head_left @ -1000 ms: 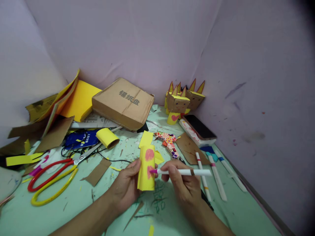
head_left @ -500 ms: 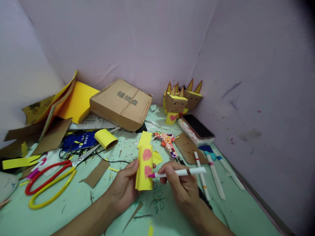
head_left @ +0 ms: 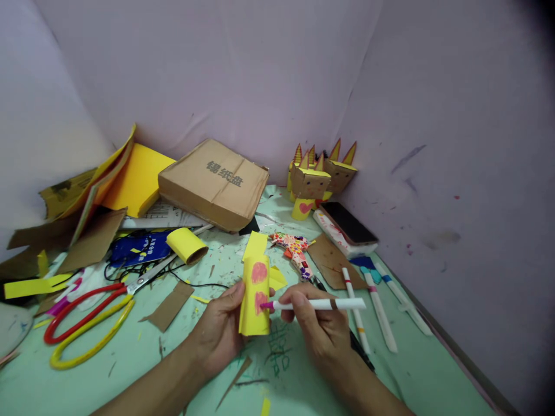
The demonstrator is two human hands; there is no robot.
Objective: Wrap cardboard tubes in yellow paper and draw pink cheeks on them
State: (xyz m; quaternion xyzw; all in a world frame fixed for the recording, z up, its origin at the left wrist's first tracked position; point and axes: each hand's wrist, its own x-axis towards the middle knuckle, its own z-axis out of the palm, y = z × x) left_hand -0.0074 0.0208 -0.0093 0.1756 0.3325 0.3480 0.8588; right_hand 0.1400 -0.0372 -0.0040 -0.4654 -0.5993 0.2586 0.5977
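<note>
In my left hand [head_left: 223,326] is a yellow paper-covered tube [head_left: 249,322], held upright with the thumb along its left side. Two pink ovals are coloured on its front, one above the other. My right hand [head_left: 318,323] grips a white marker [head_left: 323,304] between thumb and fingers. Its magenta tip meets the lower oval. Just beyond the tube lie a yellow paper piece [head_left: 255,245] and a flower-patterned glue gun [head_left: 295,251]. Another yellow tube [head_left: 187,245] rests on its side to the left.
Large scissors [head_left: 125,293] with red and yellow handles lie at left. A cardboard box [head_left: 212,185] stands behind, beside yellow foam sheets [head_left: 139,179]. At right are several markers [head_left: 380,312], a phone [head_left: 349,222] and cardboard figures [head_left: 310,182] with spiky tops.
The marker has shifted very slightly to the right and up, its tip still at the lower pink oval. My left hand and the tube stay in place.
</note>
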